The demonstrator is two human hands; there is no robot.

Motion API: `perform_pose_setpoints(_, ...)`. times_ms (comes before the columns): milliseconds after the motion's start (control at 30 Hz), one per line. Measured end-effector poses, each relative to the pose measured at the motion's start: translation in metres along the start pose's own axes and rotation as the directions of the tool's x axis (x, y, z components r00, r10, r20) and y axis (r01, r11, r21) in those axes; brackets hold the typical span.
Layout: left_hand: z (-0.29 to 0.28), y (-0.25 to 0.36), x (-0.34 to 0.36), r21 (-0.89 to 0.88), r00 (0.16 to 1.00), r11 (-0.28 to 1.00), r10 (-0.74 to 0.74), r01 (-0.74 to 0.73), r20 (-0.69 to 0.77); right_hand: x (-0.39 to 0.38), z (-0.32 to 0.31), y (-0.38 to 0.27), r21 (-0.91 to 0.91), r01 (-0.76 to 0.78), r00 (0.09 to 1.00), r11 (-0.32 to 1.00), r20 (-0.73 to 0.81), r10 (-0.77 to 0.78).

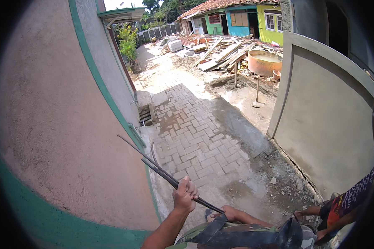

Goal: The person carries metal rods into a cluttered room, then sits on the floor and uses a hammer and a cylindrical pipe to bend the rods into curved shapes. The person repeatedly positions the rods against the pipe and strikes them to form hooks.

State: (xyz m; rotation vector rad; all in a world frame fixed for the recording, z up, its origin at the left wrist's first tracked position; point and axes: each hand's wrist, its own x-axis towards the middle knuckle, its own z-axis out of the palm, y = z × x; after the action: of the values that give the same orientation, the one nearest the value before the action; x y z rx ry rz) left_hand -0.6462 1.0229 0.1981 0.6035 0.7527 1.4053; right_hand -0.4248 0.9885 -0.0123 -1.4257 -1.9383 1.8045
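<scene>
A small bundle of long, thin, dark rods slants across the lower middle, from the wall side down toward my body. They look like metal bars. One reaches farther up to the left, and another curves upward near its tip. My left hand is closed around the bundle, with the thumb lying along the top. Closer to my body, my right hand grips the rods near their lower end. Its fingers are partly hidden.
A pink wall with green trim rises at left. Paving blocks lead ahead. At right stand a grey wall and another person. A long-handled tool, a lumber pile and a round orange tub lie beyond.
</scene>
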Motion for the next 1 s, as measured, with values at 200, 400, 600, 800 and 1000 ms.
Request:
perform_pose_setpoints(200, -0.024, 0.058, 0.155, -0.096, 0.992, 0.995, -0.016, 0.004, -0.123, 0.081, -0.104, -0.077, 0.132, 0.081, 0.997, 0.988, -0.019, -0.080)
perform_pose_setpoints(400, -0.060, 0.063, 0.325, -0.177, 0.991, 0.984, -0.054, 0.033, -0.119, 0.217, -0.181, -0.063, -0.138, -0.175, 0.956, 0.975, -0.261, 0.135)
perform_pose_setpoints(600, -0.096, 0.049, 0.529, -0.248, 0.979, 0.964, -0.136, 0.096, -0.152, 0.345, -0.280, -0.062, 0.086, -0.169, 0.953, 0.982, -0.241, 0.185)
perform_pose_setpoints(800, -0.101, 0.061, 0.762, -0.287, 0.949, 0.934, -0.268, 0.212, -0.169, 0.463, -0.412, -0.110, 0.402, 0.078, 0.970, 0.912, -0.240, 0.022)
perform_pose_setpoints(1000, -0.043, 0.110, 0.966, -0.224, 0.933, 0.908, -0.359, 0.355, 0.022, 0.551, -0.553, -0.206, 0.356, -0.069, 0.950, 0.932, -0.262, 0.170)
